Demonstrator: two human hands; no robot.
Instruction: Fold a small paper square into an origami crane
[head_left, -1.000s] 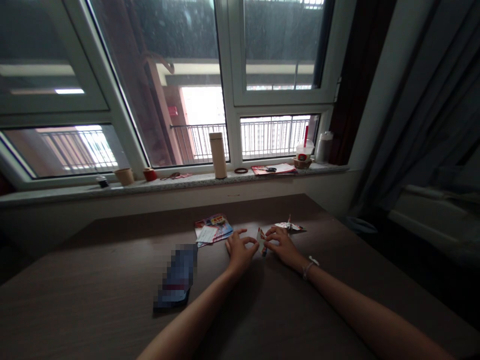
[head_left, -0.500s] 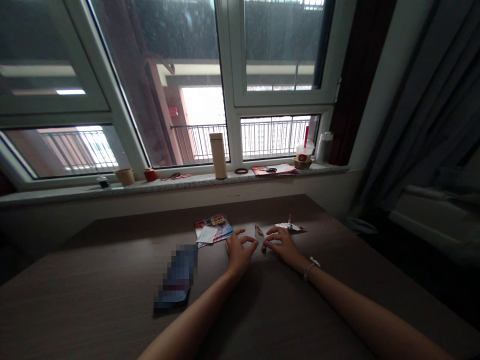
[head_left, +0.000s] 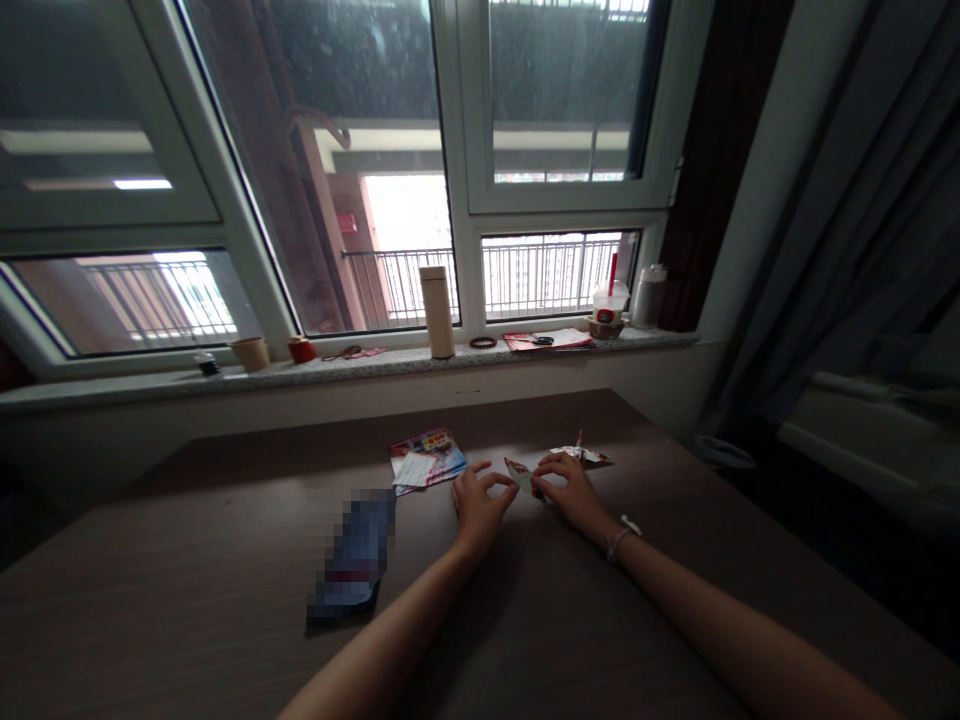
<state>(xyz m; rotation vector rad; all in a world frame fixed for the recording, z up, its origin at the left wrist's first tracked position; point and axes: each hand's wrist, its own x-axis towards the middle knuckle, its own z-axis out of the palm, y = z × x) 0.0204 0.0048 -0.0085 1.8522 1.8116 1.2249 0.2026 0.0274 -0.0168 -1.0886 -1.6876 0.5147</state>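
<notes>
Between my hands is a small piece of folded paper (head_left: 520,474), pale with a red pattern along its upper edge. My left hand (head_left: 478,508) pinches its left side between thumb and forefinger. The thumb and fingers of my right hand (head_left: 574,490) are closed on its right side and cover part of it. Just beyond the right hand lies a folded paper crane (head_left: 581,452), white with coloured print, its wings spread. The exact folds in the held paper are too small to make out.
A stack of printed papers (head_left: 439,462) lies left of my hands on the brown table (head_left: 225,560). Nearer is a blurred-out dark blue object (head_left: 352,560). The windowsill behind holds a beige bottle (head_left: 437,312), scissors (head_left: 541,341) on red paper, and a cup with a straw (head_left: 609,300).
The folded paper has turned between my fingers: its pointed top now leans left and lower. My right fingers have shifted slightly; the left hand is almost still.
</notes>
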